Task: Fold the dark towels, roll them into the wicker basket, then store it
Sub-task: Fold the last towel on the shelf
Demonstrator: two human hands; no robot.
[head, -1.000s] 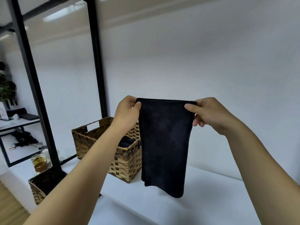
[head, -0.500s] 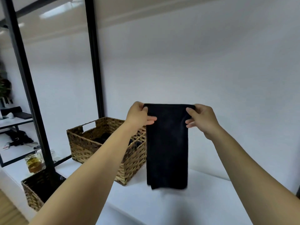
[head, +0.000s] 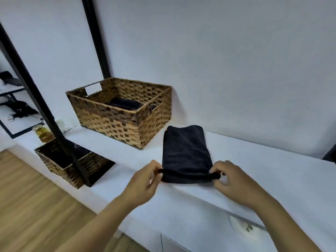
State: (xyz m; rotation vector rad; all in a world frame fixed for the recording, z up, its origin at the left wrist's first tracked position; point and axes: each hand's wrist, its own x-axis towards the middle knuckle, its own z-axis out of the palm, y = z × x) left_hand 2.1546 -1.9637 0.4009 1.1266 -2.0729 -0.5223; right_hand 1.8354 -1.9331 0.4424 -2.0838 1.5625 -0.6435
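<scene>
So the dark towel is lying flat on the white counter, folded into a long narrow strip running from near to far, just to the right of the wicker basket. Its near end is curled up into a small tight roll, and that's where both hands are.

The left hand pinches the left end of that roll between thumb and fingertips, and the right hand does the same on the right end, fingers curled around it. So both are grasping the towel, one at each side of the rolled edge, with the rest of the strip stretched out flat behind toward the wall.

Containers: the wicker basket sits on the counter toward the far left, close to the wall, with a cut-out handle in its left side. Inside it there are already some dark rolled towels lying at the bottom, can't tell exactly how many, looks like a couple at least. They only fill the low part of it.

Lower down on the left there's a second wicker basket on a lower shelf, partly behind a black frame post. Something dark is in it but I can't make out what. Just past that there's a glass jar with a yellowish liquid in it.
</scene>
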